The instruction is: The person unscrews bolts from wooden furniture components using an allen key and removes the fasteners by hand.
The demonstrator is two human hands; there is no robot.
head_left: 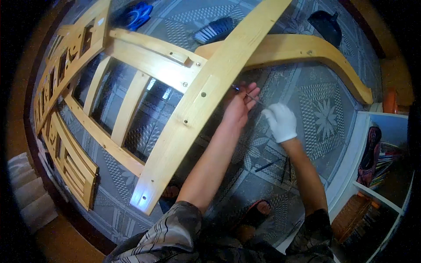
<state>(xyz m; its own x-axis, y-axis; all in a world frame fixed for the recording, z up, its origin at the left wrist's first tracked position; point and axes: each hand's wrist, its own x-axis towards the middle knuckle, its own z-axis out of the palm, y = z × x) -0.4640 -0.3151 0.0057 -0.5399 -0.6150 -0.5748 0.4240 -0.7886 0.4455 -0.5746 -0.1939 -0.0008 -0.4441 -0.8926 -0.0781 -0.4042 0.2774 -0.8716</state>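
Left hand: bare, its hand (pixel 239 104) is just right of the plank (pixel 223 65); the fingers are part bent and spread, with a thin rod (pixel 257 101) across them. Whether they pinch it, I cannot tell.
Right hand: white-gloved (pixel 280 122), fingers curled in near the rod's outer end; contact cannot be made out.
Rod: slants between the hands, its far end close to the plank's right edge.
Plank: pale wood, drilled with holes, lying across the end of a rail (pixel 149 59); a curved piece (pixel 280 50) meets its far side.
Slip risk: with so open a left hand, the rod could skid or drop if pushed at an angle; the smooth glove might slide off it too.
Knock risk: fingers so near the plank's edge could strike the wood if the rod gave way suddenly.
Loss risk: a small dark stick (pixel 267 165) on the patterned mat (pixel 324 105) blends in and could be kicked by the foot (pixel 262 207).
Shelf: white unit (pixel 356 144) at right; upper compartment holds a dark patterned pouch (pixel 368 158) and thin coloured items (pixel 386 160); lower one, a brown basket (pixel 351 215), contents unclear.
Dustpan: black (pixel 326 27), beyond the curved piece; too dark to tell what it holds.
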